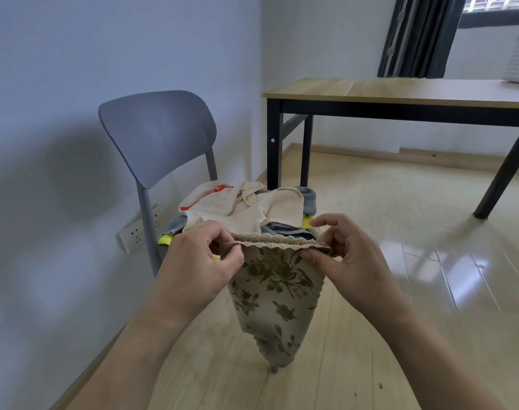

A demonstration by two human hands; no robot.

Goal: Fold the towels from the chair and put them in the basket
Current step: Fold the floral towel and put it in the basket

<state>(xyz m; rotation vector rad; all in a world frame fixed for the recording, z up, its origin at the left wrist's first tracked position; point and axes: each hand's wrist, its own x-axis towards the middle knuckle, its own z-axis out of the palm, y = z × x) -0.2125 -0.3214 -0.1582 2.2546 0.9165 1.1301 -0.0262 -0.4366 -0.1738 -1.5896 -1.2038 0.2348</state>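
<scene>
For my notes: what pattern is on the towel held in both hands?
Olive-green leaves on beige towel, in the head view.

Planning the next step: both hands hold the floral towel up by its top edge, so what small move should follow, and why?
Probably fold it again: left hand and right hand pinch the floral towel, which hangs doubled but long, clear of the chair.

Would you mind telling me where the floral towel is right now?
In the head view, the floral towel hangs at lower centre, pinched along its top edge by the left hand and right hand, just before the chair.
</scene>
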